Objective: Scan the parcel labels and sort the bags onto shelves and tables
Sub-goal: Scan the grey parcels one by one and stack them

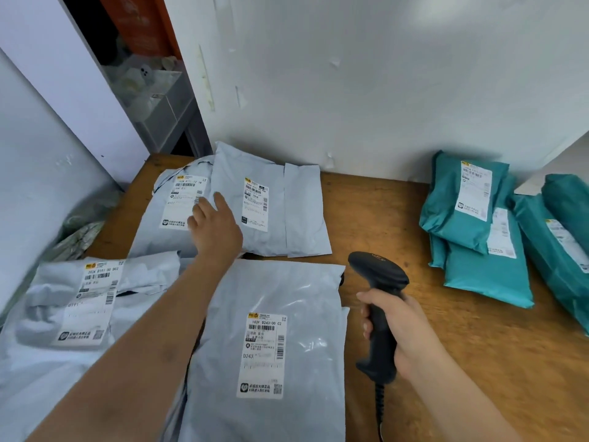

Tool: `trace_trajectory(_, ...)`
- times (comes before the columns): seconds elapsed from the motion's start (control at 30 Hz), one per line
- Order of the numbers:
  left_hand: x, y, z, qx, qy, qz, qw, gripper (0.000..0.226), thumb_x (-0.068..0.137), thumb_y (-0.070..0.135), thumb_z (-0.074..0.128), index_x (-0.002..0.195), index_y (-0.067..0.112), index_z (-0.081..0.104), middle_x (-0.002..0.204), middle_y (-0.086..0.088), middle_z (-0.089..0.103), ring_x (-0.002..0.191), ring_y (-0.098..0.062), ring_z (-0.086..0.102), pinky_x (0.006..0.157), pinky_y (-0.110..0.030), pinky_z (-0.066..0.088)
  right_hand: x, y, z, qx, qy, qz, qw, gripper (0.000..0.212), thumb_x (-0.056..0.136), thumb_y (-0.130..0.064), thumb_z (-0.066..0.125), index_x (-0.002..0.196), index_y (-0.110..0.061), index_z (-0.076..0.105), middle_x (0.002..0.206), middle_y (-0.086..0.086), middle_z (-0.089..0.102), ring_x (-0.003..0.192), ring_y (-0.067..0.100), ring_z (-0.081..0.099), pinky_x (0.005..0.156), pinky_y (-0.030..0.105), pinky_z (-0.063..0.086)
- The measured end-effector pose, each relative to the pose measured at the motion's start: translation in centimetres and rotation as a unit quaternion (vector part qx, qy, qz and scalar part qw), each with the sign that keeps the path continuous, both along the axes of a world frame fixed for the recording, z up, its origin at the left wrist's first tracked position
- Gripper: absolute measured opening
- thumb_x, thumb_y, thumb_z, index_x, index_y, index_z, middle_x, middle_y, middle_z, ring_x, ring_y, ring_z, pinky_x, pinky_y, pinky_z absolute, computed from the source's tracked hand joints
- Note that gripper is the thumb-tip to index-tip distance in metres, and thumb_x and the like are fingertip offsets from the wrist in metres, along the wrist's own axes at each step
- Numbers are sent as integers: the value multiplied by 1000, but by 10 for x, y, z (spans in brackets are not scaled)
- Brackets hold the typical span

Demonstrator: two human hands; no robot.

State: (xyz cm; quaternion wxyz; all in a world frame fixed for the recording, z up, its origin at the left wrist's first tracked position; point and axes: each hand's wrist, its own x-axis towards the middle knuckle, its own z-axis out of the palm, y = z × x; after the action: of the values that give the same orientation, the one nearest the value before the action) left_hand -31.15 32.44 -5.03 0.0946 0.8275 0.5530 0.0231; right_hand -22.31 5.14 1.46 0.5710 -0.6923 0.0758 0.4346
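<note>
Several grey parcel bags with white labels lie on the wooden table [376,218]. One grey bag [299,298] lies nearest me, label up. Another grey bag [79,301] sits at the left, and two more grey bags [271,199] lie at the back. My left hand [215,226] reaches over those back bags with fingers spread, resting on or just above them. My right hand [403,330] grips a black barcode scanner [379,301] upright, to the right of the near bag. Teal bags [478,244] with labels are stacked at the right.
A white wall runs behind the table. At the back left is a dark gap with a clear bin [149,94] holding small items. A crumpled plastic bag [79,234] lies off the table's left edge. A white shelf edge [548,173] juts in at the right.
</note>
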Motion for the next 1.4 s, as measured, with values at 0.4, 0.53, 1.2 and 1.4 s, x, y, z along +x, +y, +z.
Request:
trace_trajectory(0.4, 37, 30, -18, -179, -231, 58, 955, 44, 84, 13, 61, 124, -3, 52, 122, -22, 59, 113, -39, 55, 89, -36, 44, 12, -21, -1, -15, 5, -57, 998, 12, 81, -7, 68, 86, -6, 57, 60, 9, 55, 44, 17, 48, 48, 26, 42)
trace_trajectory(0.53, 58, -5, 24, -223, -367, -71, 900, 14, 87, 1, 54, 101, 3, 56, 96, -12, 58, 88, -23, 55, 73, -26, 39, 6, -24, -1, -25, 3, -58, 998, 11, 81, -8, 68, 83, -6, 57, 59, 8, 56, 44, 16, 49, 49, 26, 43)
trace_trajectory(1.2, -53, -160, -58, -529, -314, 36, 787, 49, 78, -7, 59, 113, 26, 52, 110, 0, 66, 102, -22, 63, 81, -33, 53, -11, -43, -3, -29, -21, -13, 999, 8, 82, -2, 66, 80, -4, 59, 56, 9, 56, 43, 19, 45, 47, 27, 40)
trace_trajectory(1.4, -26, -156, -55, -495, -295, 6, 817, 50, 90, -1, 49, 127, 32, 41, 109, 9, 59, 84, -7, 58, 59, -20, 52, -16, -29, -13, -32, 44, 44, 998, 7, 83, -3, 64, 85, -3, 58, 57, 10, 55, 41, 17, 45, 43, 25, 40)
